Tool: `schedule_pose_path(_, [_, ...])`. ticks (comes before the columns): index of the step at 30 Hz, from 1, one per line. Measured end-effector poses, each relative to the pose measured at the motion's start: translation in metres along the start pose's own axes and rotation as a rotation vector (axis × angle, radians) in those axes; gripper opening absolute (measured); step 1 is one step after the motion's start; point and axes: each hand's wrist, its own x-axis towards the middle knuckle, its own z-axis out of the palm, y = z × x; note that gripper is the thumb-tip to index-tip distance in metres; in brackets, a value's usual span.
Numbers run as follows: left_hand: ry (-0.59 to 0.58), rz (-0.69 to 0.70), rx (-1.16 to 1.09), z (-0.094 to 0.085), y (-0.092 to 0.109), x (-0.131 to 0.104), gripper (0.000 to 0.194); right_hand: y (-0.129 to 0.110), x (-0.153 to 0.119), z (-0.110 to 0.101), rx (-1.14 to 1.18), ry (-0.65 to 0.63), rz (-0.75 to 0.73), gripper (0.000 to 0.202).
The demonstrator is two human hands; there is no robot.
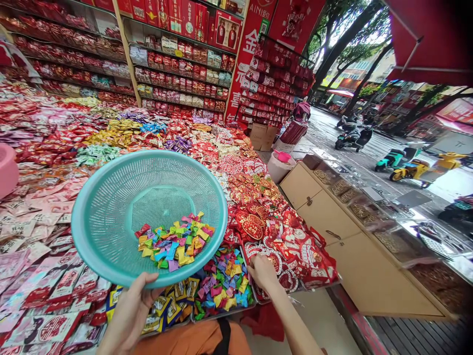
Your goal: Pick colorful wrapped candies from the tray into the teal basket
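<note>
A large teal plastic basket (107, 256) is tilted over the candy display, with a small heap of colourful wrapped candies (177, 241) in its lower right part. My left hand (138, 301) grips its near rim, thumb on top and fingers under it. Beside the compartment of bright small candies (227, 283), my right hand (261, 270) rests at the edge of the red and white packets (281, 256). Its fingers are curled, and whatever they may hold is hidden. Blue and yellow packets (162, 310) lie below the basket.
Piles of packaged sweets (44, 217) spread over the left and back. A pink tub (6, 170) stands at the far left. Stocked shelves (185, 64) rise behind. To the right are a wooden cabinet (328, 222), a white bin (279, 167) and parked scooters (424, 170).
</note>
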Motion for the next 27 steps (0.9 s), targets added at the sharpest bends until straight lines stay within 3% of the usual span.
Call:
schedule_pose_path(11, [-0.019, 0.012, 0.001, -0.001, -0.002, 0.002, 0.009, -0.004, 0.000, 0.002, 0.032, 0.035, 0.005, 0.016])
schedule_pose_path(18, [-0.015, 0.011, -0.006, -0.002, -0.003, 0.003, 0.009, -0.005, 0.000, -0.001, 0.170, 0.068, 0.101, 0.020])
schedule_pose_path(22, [-0.017, 0.011, -0.006, -0.002, -0.003, 0.004, 0.009, -0.003, -0.002, -0.015, 0.225, 0.114, 0.102, 0.023])
schedule_pose_path(27, [-0.015, 0.007, 0.014, -0.001, -0.003, 0.003, 0.007, -0.007, -0.002, -0.052, 0.344, 0.208, 0.039, 0.022])
